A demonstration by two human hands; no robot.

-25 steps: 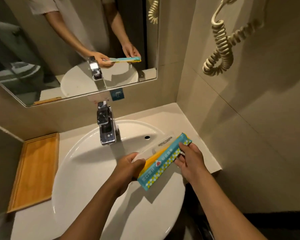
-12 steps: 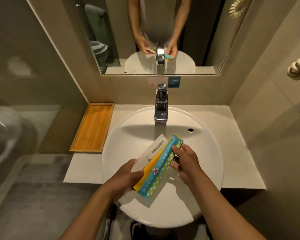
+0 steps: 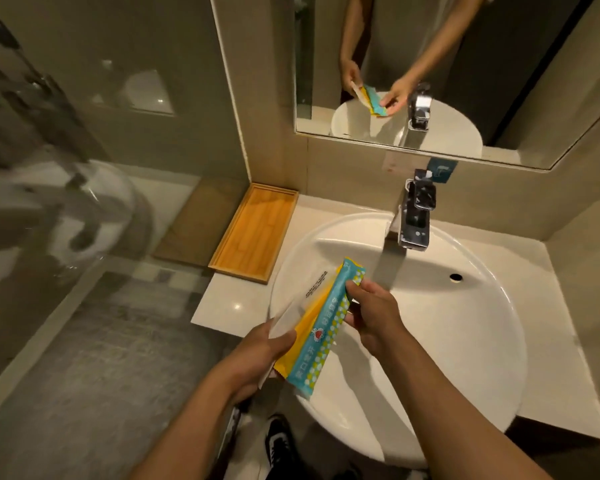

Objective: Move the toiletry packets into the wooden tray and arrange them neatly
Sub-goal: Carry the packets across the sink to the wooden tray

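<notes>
Packets (image 3: 321, 327), three fanned together, held above the basin (image 3: 465, 323) front-left. Left hand (image 3: 257, 355) grips their near ends; right hand (image 3: 374, 317) pinches the teal one. Tray (image 3: 253, 233) lies bare, left of basin.

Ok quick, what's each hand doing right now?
Left hand: closed, holding the fanned stack of long flat white, yellow and blue toiletry packets by its near end.
Right hand: closed, pinching the blue packet's far part.
</notes>
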